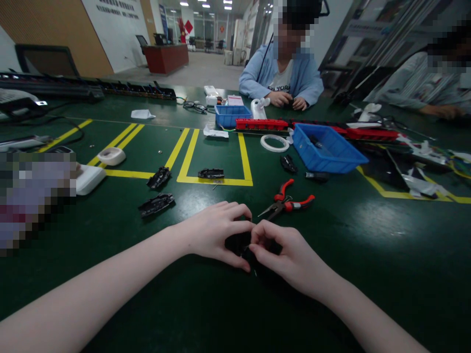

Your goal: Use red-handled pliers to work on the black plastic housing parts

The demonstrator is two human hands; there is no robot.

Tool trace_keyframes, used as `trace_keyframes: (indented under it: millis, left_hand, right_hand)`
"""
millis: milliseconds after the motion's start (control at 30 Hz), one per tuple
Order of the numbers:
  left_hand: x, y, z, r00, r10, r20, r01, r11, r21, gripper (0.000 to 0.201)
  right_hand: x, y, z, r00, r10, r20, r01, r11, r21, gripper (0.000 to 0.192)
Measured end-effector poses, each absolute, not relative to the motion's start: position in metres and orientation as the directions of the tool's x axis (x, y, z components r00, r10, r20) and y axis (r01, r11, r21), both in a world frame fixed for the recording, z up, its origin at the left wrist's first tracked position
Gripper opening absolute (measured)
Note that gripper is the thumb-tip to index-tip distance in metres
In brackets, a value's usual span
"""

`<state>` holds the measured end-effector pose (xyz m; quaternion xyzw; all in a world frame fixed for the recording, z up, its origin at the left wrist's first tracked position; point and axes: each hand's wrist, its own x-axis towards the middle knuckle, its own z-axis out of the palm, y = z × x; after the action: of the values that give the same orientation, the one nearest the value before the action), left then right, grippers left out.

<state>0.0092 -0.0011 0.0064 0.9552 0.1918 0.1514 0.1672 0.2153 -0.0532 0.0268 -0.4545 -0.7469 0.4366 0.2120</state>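
Observation:
Close to the table's near side, my left hand [220, 231] curls its fingers around a small black part [238, 241], mostly hidden between the hands. My right hand [281, 250] meets it from the right, thumb and forefinger pinched together at the part; what is in the pinch is too small to make out. Just beyond my right hand lie needle-nose pliers [284, 204] with red and black handles spread apart. Black plastic pieces rest to the left, one nearer [156, 204] and one farther [159, 177]. Another black piece [211, 173] lies on the yellow tape ahead.
A blue bin [327, 152] stands ahead right, with a tape roll [274, 143] beside it and a black piece [288, 163] before it. A smaller blue bin [232, 116] and a red strip [261, 124] lie farther back. Two people sit across the green table [206, 304].

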Motion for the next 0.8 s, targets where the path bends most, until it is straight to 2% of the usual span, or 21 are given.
trace_keyframes:
  millis: [100,200,367,433,600,733,800]
  left_hand:
    - [0.009,-0.001,0.006,0.875,0.425,0.232,0.318,-0.866,0.385,0.051]
    - [0.009,0.000,0.005,0.881,0.413,0.230,0.307,-0.870,0.387,0.051]
    - [0.009,0.000,0.003,0.859,0.454,0.238,0.358,-0.863,0.356,0.051]
    - [0.009,0.000,0.004,0.846,0.476,0.242,0.377,-0.853,0.360,0.050]
    - [0.008,0.000,0.004,0.843,0.482,0.241,0.384,-0.851,0.359,0.050]
    - [0.009,0.000,0.003,0.834,0.488,0.258,0.396,-0.855,0.335,0.053]
    - [0.008,0.000,0.003,0.820,0.505,0.270,0.418,-0.850,0.321,0.057]
  right_hand:
    - [0.215,-0.055,0.027,-0.495,0.864,-0.094,0.534,0.218,-0.817,0.011]
    - [0.214,-0.058,0.026,-0.501,0.865,-0.041,0.591,0.307,-0.746,0.008]
    - [0.212,-0.061,0.020,-0.590,0.771,0.240,0.599,0.617,-0.510,0.009]
    - [0.211,-0.061,0.018,-0.600,0.733,0.322,0.586,0.676,-0.447,0.009]
    - [0.204,-0.060,0.016,-0.557,0.754,0.349,0.625,0.657,-0.421,0.010]
    - [0.213,-0.055,0.021,-0.584,0.722,0.370,0.614,0.692,-0.380,0.004]
    - [0.229,-0.045,0.023,-0.524,0.749,0.405,0.665,0.657,-0.355,0.015]
